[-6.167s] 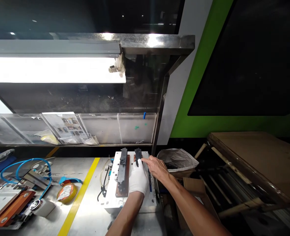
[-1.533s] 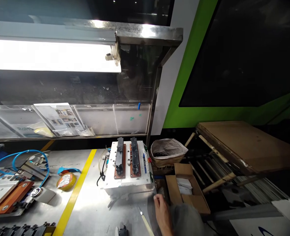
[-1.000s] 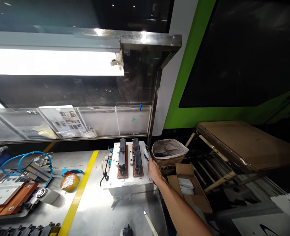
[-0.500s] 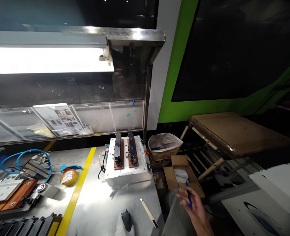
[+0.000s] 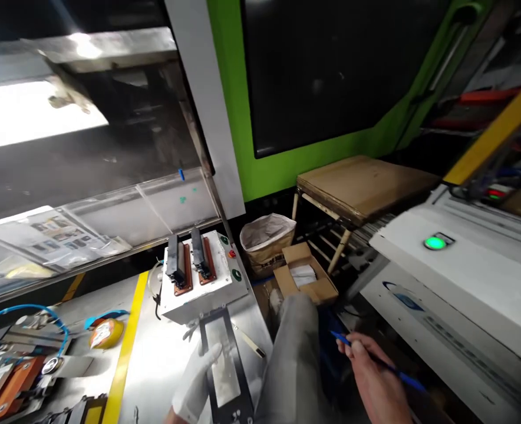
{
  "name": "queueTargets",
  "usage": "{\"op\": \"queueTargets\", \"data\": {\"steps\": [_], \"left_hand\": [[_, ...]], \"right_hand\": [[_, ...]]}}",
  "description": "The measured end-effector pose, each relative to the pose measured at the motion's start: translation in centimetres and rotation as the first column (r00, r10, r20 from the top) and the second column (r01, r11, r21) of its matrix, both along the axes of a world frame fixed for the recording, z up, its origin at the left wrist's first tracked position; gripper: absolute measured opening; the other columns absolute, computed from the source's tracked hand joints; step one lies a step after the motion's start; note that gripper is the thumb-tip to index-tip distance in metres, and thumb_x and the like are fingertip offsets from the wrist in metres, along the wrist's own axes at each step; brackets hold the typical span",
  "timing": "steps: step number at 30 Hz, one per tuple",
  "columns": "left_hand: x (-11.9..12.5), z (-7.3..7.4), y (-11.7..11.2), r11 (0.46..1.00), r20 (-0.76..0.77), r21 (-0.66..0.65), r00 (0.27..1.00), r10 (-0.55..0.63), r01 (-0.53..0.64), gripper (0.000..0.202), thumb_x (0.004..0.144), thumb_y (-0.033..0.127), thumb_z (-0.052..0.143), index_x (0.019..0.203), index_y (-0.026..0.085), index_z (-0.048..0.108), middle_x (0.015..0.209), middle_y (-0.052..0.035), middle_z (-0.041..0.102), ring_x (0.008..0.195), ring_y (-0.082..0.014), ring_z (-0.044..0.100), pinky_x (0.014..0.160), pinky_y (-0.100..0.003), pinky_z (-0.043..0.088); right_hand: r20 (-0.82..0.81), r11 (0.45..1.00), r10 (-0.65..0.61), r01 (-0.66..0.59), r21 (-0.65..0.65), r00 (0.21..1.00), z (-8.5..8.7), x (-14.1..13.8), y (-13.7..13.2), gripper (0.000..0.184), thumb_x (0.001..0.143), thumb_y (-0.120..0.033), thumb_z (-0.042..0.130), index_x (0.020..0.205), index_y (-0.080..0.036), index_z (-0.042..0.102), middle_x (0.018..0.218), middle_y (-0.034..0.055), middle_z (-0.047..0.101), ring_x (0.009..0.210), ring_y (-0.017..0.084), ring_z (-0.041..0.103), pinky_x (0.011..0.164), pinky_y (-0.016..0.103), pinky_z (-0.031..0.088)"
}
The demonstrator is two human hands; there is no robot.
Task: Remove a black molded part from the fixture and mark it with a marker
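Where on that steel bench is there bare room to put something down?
Bare steel lies between the yellow stripe and the black frame under the gloved left hand. Left of the stripe it is crowded: tape roll, blue hose. The white fixture box fills the back.

Your gloved left hand (image 5: 196,380) resting on a black frame (image 5: 225,368) lying on the near bench, your bare right hand (image 5: 373,383) holding what looks like a blue pen (image 5: 375,360), white fixture box (image 5: 201,285) beyond, green-lit machine (image 5: 455,277) far right.
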State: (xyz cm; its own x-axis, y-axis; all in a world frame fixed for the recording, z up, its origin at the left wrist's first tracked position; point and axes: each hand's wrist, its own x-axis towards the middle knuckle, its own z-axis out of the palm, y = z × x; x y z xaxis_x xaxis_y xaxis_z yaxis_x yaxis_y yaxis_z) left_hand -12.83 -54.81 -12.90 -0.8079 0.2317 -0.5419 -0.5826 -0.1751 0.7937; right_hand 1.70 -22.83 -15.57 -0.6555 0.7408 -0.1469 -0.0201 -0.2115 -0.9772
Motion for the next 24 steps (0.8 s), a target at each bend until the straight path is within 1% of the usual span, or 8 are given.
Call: {"op": "queueTargets", "data": {"steps": [2,5,7,9,12,15,19,24], "left_hand": [[0.1,3.0,3.0,0.998,0.124,0.056,0.992,-0.026,0.019,0.044,0.081,0.036,0.074,0.119,0.019,0.062,0.098,-0.0077,0.08,0.102,-0.0305,0.075,0.094,-0.046,0.061],[1.5,4.5,7.7,0.976,0.217,0.184,0.963,-0.156,0.117,0.042,0.081,0.035,0.073,0.118,0.017,0.064,0.092,-0.0076,0.079,0.093,-0.0289,0.076,0.089,-0.044,0.062],[2.8,4.0,10.4,0.926,0.201,0.307,0.936,-0.288,0.219,0.044,0.08,0.027,0.072,0.122,0.018,0.063,0.093,-0.0059,0.079,0.088,-0.026,0.075,0.088,-0.043,0.062],[4.2,3.1,12.7,0.843,0.171,0.428,0.888,-0.428,0.324,0.046,0.081,0.021,0.069,0.126,0.021,0.061,0.095,-0.0044,0.078,0.085,-0.0228,0.074,0.086,-0.041,0.061],[6.0,1.5,15.0,0.758,0.16,0.506,0.818,-0.552,0.413,0.042,0.079,0.019,0.067,0.121,0.018,0.063,0.098,-0.0061,0.077,0.084,-0.0218,0.073,0.082,-0.039,0.061],[7.7,-0.1,16.2,0.741,0.19,0.505,0.781,-0.595,0.442,0.043,0.075,0.02,0.069,0.118,0.015,0.065,0.101,-0.0087,0.077,0.087,-0.0228,0.073,0.083,-0.037,0.059],[9.2,-1.3,16.6,0.718,0.147,0.493,0.766,-0.625,0.491,0.053,0.076,0.023,0.075,0.126,0.015,0.063,0.104,-0.011,0.076,0.087,-0.0226,0.072,0.08,-0.033,0.056],[9.5,-1.5,16.8,0.768,0.15,0.419,0.797,-0.584,0.484,0.048,0.079,0.031,0.079,0.12,0.012,0.066,0.099,-0.0104,0.075,0.078,-0.0177,0.068,0.077,-0.033,0.056]], "right_hand": [[-0.036,1.0,-0.003,0.004,0.017,0.999,1.7,0.1,-0.2,0.033,0.083,-0.056,0.071,0.084,-0.023,0.069,0.095,0.0079,0.071,0.092,0.024,0.063,0.079,0.036,0.054],[-0.111,1.0,-0.006,0.008,0.015,0.994,3.7,0.5,-0.3,0.032,0.088,-0.055,0.066,0.09,-0.023,0.07,0.09,0.0062,0.068,0.095,0.024,0.062,0.082,0.036,0.052],[-0.142,0.999,-0.031,0.033,0.012,0.989,4.4,1.0,-0.2,0.033,0.091,-0.054,0.063,0.091,-0.022,0.071,0.076,0.003,0.063,0.092,0.024,0.062,0.087,0.039,0.051],[-0.146,0.998,-0.065,0.065,-0.003,0.987,4.7,1.6,0.0,0.034,0.093,-0.053,0.06,0.092,-0.021,0.071,0.068,0.0002,0.057,0.087,0.022,0.062,0.089,0.041,0.051],[-0.123,0.994,-0.104,0.101,-0.029,0.987,4.5,2.3,0.6,0.032,0.093,-0.051,0.062,0.094,-0.02,0.07,0.069,-0.001,0.056,0.08,0.019,0.059,0.086,0.039,0.05],[-0.112,0.993,-0.117,0.117,-0.005,0.987,4.1,2.7,1.2,0.031,0.092,-0.05,0.064,0.091,-0.02,0.068,0.072,-0.001,0.056,0.076,0.017,0.055,0.084,0.036,0.049],[-0.063,0.99,-0.125,0.129,0.059,0.99,3.6,3.1,1.6,0.03,0.088,-0.047,0.07,0.075,-0.022,0.061,0.074,-0.0007,0.056,0.075,0.016,0.053,0.084,0.035,0.048],[0.025,0.979,-0.152,0.146,0.144,0.988,3.7,3.5,2.1,0.027,0.09,-0.05,0.067,0.084,-0.023,0.065,0.074,-0.0015,0.059,0.073,0.017,0.055,0.077,0.032,0.046]]}}
